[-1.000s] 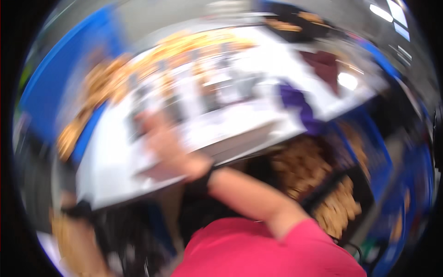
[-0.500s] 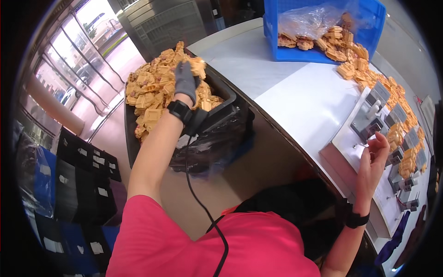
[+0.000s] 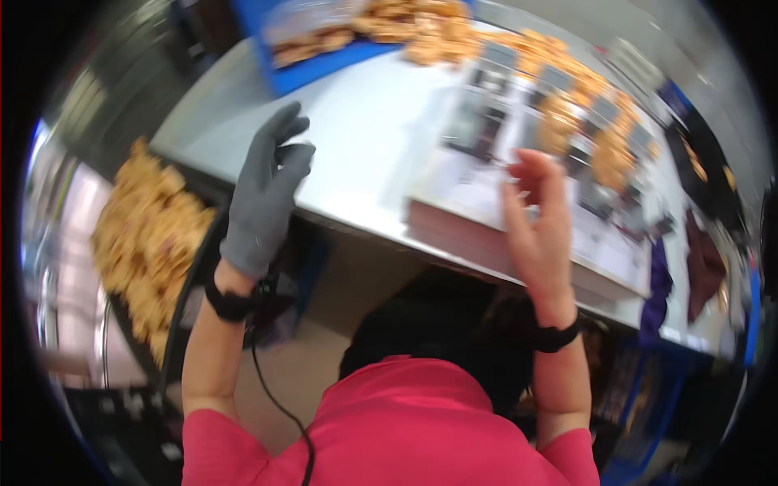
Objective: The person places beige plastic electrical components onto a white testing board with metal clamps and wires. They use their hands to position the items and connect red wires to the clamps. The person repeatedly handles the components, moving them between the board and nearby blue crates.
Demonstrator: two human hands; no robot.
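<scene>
My left hand (image 3: 266, 186), in a grey glove, hangs over the table's near edge. Its fingers are apart and I see nothing in them. My bare right hand (image 3: 541, 223) is raised over a white fixture board (image 3: 450, 186), fingers loosely bent, thumb apart, nothing visible between them. Grey clamp-like fittings (image 3: 480, 130) stand in a row along the board, blurred by motion. Yellow-tan moulded pieces (image 3: 559, 121) sit among those fittings. To the left of my gloved hand, a heap of similar pieces (image 3: 150, 243) fills a black tub (image 3: 185, 296).
A blue crate (image 3: 324, 66) lies at the far side of the white table (image 3: 365, 121), with pieces and clear plastic inside. More pieces trail behind the fixture. Purple cloth (image 3: 656, 296) and maroon cloth (image 3: 703, 267) hang at the right; a black tray (image 3: 697, 146) is beyond.
My left hand has left the heap in the tub and moved right to the table edge. The view has turned right. My right hand stays by the fixture.
</scene>
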